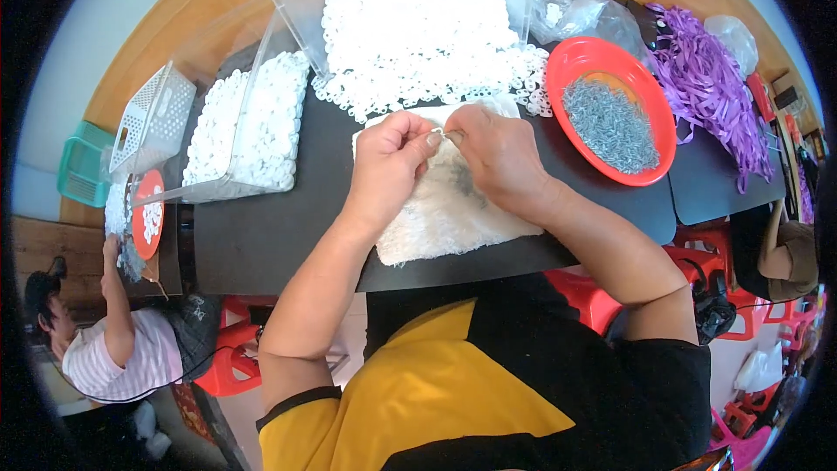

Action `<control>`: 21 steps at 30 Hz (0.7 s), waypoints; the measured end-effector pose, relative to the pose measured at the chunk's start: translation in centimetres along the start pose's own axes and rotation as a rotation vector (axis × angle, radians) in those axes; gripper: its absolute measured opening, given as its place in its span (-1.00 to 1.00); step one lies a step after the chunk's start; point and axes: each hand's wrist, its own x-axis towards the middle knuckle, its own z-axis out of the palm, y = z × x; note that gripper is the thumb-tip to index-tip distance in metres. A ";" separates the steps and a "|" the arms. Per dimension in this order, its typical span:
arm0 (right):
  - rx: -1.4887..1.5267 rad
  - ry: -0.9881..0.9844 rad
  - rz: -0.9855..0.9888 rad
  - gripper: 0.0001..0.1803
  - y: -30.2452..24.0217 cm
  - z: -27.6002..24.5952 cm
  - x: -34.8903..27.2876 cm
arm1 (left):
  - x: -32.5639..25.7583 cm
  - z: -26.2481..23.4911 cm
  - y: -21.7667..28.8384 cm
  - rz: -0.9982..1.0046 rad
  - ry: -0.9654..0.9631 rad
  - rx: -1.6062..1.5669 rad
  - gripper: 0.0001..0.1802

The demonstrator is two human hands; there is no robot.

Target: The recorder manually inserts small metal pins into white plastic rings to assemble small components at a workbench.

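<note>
Over a cream fluffy cloth [436, 222] on the dark table, my two hands meet fingertip to fingertip. My left hand [390, 161] is closed in a pinch on a small white plastic piece [438, 133]. Thumb and forefinger of my right hand [499, 155] are pressed together against the same spot; what they grip is hidden. Just beyond the hands spreads a heap of white loop-shaped plastic pieces [418, 26], spilling out of a clear bin. Right of them, a red bowl [660, 94] holds many small silvery metal parts [610, 126].
A second clear bin [235, 185] of white pieces stands at left, near a white basket [153, 113] and a green basket [83, 166]. Purple ribbons [706, 78] pile up at far right. Co-workers sit at left [131, 349] and right [789, 257].
</note>
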 end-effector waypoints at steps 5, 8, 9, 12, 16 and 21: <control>-0.070 -0.010 0.011 -0.88 0.1 0.7 -0.4 | -0.3 0.8 -1.1 0.126 0.029 0.133 -0.90; -0.031 0.037 -0.028 -0.87 0.2 1.0 -0.5 | -0.3 1.0 -1.9 0.211 0.094 0.220 -0.89; -0.030 0.036 -0.025 -0.87 0.3 1.2 -0.6 | -0.4 1.0 -2.1 0.216 0.110 0.217 -0.89; -0.002 0.072 -0.050 -0.81 0.7 1.6 -0.6 | -0.3 1.2 -2.4 0.220 0.128 0.186 -0.88; 0.040 0.086 -0.071 -0.80 0.5 1.5 -0.5 | -0.4 1.3 -2.2 0.250 0.129 0.146 -0.87; 0.032 0.066 -0.060 -0.79 0.4 1.4 -0.4 | -0.4 1.0 -2.0 0.222 0.112 0.110 -0.85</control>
